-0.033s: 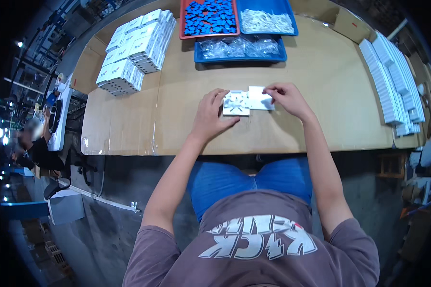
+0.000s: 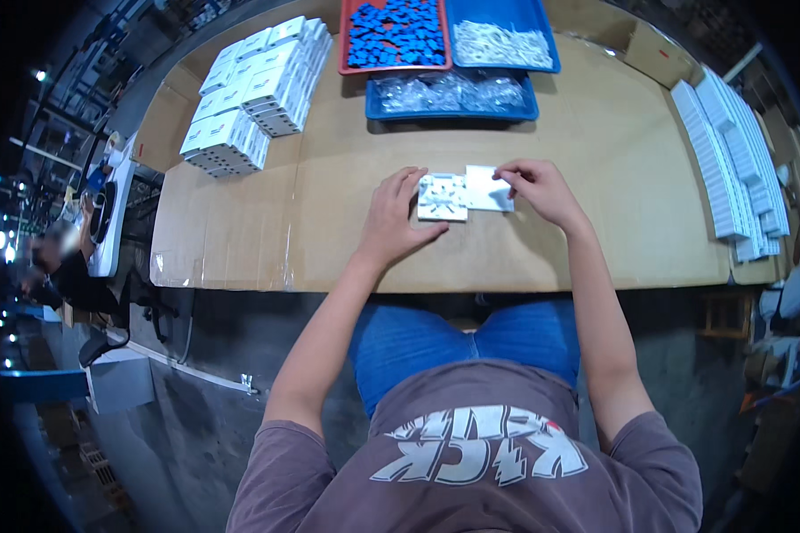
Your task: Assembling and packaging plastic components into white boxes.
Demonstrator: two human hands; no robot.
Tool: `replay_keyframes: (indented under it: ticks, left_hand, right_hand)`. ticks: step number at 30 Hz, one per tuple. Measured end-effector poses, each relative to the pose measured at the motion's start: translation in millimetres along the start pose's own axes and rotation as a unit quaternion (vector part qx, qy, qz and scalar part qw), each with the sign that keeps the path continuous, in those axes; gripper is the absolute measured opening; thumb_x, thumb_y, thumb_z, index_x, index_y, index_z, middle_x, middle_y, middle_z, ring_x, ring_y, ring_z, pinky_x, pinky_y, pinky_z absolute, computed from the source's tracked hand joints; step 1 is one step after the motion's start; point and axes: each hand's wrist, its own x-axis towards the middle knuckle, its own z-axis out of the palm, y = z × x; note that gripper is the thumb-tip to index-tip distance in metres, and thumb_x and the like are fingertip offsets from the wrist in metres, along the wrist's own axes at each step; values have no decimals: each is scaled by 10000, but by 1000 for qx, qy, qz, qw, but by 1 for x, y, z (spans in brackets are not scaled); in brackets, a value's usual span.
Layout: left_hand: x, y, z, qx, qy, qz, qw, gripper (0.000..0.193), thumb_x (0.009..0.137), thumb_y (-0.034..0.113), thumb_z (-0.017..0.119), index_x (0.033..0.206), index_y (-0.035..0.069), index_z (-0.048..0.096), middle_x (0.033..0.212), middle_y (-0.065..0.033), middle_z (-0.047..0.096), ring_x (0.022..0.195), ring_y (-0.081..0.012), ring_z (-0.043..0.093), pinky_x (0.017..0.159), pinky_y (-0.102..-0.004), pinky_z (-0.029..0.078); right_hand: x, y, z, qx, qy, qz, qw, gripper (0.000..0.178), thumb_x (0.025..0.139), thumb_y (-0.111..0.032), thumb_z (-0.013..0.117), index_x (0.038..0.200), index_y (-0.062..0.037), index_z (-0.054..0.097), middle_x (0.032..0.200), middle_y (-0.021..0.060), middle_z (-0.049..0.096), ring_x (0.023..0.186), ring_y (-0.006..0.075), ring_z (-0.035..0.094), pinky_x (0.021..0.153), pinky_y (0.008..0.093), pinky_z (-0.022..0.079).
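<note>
An open white square box (image 2: pixel 443 197) lies on the cardboard-covered table in front of me, its left half filled with a moulded insert that has small dark marks. Joined or set against its right side is a flat white panel (image 2: pixel 484 189), perhaps its lid. My left hand (image 2: pixel 393 213) is curved round the left half, fingers at the far corner and thumb along the near edge. Over the panel's right part, my right hand (image 2: pixel 538 188) has its fingertips pinched together. Whatever is between those fingertips is too small to make out.
Beyond my hands stand a red tray (image 2: pixel 343 49) of blue pieces, a blue tray (image 2: pixel 556 55) of white strips and a blue tray (image 2: pixel 453 114) of clear plastic bags. White boxes (image 2: pixel 240 98) are stacked at left, white panels (image 2: pixel 716 164) at right. Another person (image 2: pixel 84 275) sits far left.
The whole view has shifted slightly, so the trays, box and hands appear a little further right and lower. Both hands keep nearly the same pose.
</note>
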Motion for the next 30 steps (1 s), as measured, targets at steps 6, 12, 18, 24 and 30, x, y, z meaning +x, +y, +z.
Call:
replay_keyframes:
  ticks: [6,12,18,24,30]
  left_hand:
    - [-3,-12,2,-7,-51,-47,998,938,695,439,902,1456,41,524,1375,-174,597,1313,-370,542,1131,-485,393]
    - [1,-12,1,-13,-61,-61,996,922,712,440,890,1455,38,521,1378,-177,585,1314,-362,536,1135,-478,390]
    - [9,-16,3,27,-100,-48,993,900,766,493,831,1451,14,498,1422,-181,545,1398,-354,475,1171,-513,349]
    - [14,-20,2,24,-112,-47,992,868,770,521,819,1417,25,520,1427,-160,546,1392,-336,483,1167,-525,349]
    - [15,-24,0,4,-116,-60,991,826,767,484,833,1391,29,537,1434,-151,546,1384,-324,497,1163,-513,360]
  right_hand:
    - [68,-19,-8,96,37,-58,993,237,1045,-112,609,1157,65,721,1002,96,769,794,131,668,744,289,568]
    - [218,-31,-17,-1,60,-68,996,259,1022,-156,618,1075,65,742,916,125,770,778,174,712,726,323,576]
    - [371,-42,-26,-225,147,-95,959,268,953,-232,624,1053,-41,783,976,174,777,904,331,751,835,459,579]
    - [468,-73,2,-322,205,-123,916,280,929,-243,611,1085,-89,785,1058,185,765,1033,373,726,897,498,565]
    - [528,-75,34,-425,177,-236,856,326,971,-206,614,1271,-138,721,1310,169,647,1226,381,632,1004,531,546]
